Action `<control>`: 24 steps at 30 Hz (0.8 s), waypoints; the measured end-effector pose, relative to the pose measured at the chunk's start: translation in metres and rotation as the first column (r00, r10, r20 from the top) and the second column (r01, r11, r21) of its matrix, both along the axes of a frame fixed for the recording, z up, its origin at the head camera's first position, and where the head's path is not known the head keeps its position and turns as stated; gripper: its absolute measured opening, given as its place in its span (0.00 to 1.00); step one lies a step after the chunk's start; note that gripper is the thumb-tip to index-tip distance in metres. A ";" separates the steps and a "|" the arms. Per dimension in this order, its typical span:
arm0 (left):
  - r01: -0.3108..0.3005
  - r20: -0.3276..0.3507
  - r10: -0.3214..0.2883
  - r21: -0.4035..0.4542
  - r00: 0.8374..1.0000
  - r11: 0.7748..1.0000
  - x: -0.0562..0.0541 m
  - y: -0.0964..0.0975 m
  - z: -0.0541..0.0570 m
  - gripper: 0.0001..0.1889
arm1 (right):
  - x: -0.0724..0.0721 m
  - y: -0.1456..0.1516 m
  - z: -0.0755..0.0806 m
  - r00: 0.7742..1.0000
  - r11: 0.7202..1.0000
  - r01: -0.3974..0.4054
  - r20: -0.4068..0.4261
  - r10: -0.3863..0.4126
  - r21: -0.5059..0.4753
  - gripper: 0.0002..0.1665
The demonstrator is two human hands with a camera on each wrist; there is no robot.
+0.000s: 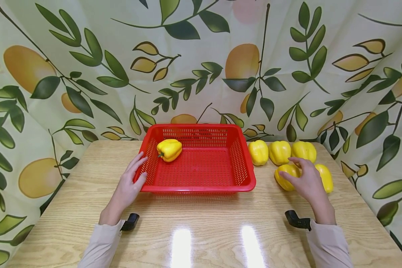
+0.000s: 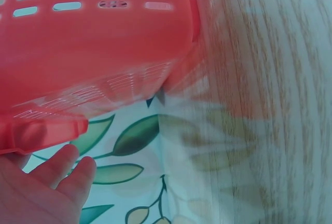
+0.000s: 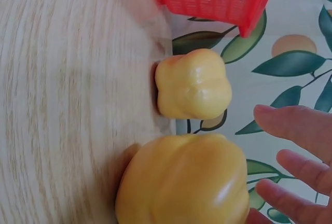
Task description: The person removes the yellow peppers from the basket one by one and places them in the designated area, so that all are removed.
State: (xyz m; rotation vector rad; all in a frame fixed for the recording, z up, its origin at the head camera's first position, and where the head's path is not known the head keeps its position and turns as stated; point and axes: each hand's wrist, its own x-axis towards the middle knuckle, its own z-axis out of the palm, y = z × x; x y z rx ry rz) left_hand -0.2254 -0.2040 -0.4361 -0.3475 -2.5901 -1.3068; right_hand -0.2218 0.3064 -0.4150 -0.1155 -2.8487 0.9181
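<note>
A red plastic basket [image 1: 201, 188] with slotted walls stands on the table, and one yellow bell pepper [image 1: 169, 150] lies inside it at the back left. My left hand [image 1: 128, 186] is at the basket's left rim, fingers extended along its outside; the left wrist view shows the fingertips beside the rim. To the right of the basket are several more yellow bell peppers [image 1: 280, 152]. Over the nearest ones hovers my right hand [image 1: 308, 180], thumb and fingers spread around the top of a front pepper [image 1: 283, 183]. The right wrist view shows its fingers apart, with nothing gripped.
The wooden table [image 1: 207, 230] reaches back to a leaf-patterned cloth [image 1: 194, 44], close behind the basket and the back row of peppers. A black wrist mount [image 1: 130, 222] sits at the left wrist, and another mount [image 1: 297, 220] at the right.
</note>
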 end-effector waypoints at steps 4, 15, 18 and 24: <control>0.000 0.000 0.000 -0.002 1.000 1.000 0.000 0.000 0.000 0.26 | 0.002 -0.003 0.003 0.999 1.000 -0.025 -0.020 0.025 -0.018 0.40; 0.001 0.018 -0.001 -0.003 1.000 1.000 0.001 0.000 -0.001 0.27 | 0.007 -0.013 0.011 0.992 0.992 -0.104 -0.083 0.098 -0.070 0.38; 0.000 0.021 0.000 -0.006 1.000 1.000 0.002 0.000 0.000 0.27 | 0.008 -0.016 0.013 0.989 0.989 -0.122 -0.091 0.114 -0.088 0.38; -0.001 0.015 0.001 -0.002 1.000 1.000 0.001 0.000 -0.001 0.27 | 0.009 -0.021 0.016 0.985 0.983 -0.145 -0.114 0.132 -0.113 0.37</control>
